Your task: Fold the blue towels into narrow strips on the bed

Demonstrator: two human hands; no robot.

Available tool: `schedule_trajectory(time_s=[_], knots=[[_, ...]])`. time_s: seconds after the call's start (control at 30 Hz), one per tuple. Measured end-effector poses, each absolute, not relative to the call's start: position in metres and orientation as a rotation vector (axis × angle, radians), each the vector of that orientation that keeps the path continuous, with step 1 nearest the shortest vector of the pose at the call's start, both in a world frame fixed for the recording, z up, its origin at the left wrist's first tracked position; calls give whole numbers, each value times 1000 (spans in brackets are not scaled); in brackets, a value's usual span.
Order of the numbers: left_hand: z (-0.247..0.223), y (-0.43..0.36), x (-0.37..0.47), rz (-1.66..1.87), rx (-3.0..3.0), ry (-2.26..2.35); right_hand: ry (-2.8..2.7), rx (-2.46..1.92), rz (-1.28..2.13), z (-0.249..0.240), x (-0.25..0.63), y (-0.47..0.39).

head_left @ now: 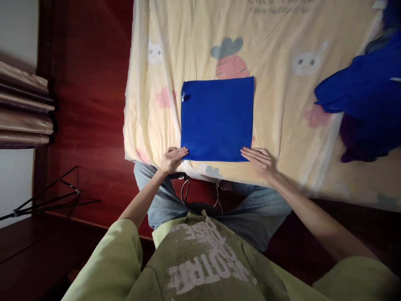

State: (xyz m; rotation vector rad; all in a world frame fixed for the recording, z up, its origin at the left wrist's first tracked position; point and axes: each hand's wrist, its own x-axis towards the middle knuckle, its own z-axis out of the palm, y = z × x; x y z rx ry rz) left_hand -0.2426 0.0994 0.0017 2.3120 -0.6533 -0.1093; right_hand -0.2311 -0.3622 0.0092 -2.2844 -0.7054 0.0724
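A square blue cloth lies flat on the patterned bed sheet, with a small white tag near its far left corner. My left hand rests at the cloth's near left corner, fingers stretched out and pointing inward over the edge. At the near right corner, my right hand lies in the same way, its fingertips on the cloth. Both thumbs are hidden from view.
Crumpled blue cloths are heaped at the right, with a dark purple one beneath. Beyond the bed's left edge are a red floor, a black tripod stand and a curtain. My legs are against the near edge.
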Motion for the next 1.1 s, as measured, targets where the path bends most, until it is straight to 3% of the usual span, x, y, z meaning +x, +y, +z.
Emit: schedule_trajectory(time_s=[0.27, 0.63, 1.1], knots=[[7, 99, -239, -59, 2300, -462, -524, -2220, -97, 14, -230, -350], [19, 64, -213, 139, 2289, 125, 260, -2094, -321, -13, -216, -329], [20, 53, -203, 211, 2301, 226, 431, -2087, -394, -22, -204, -310]])
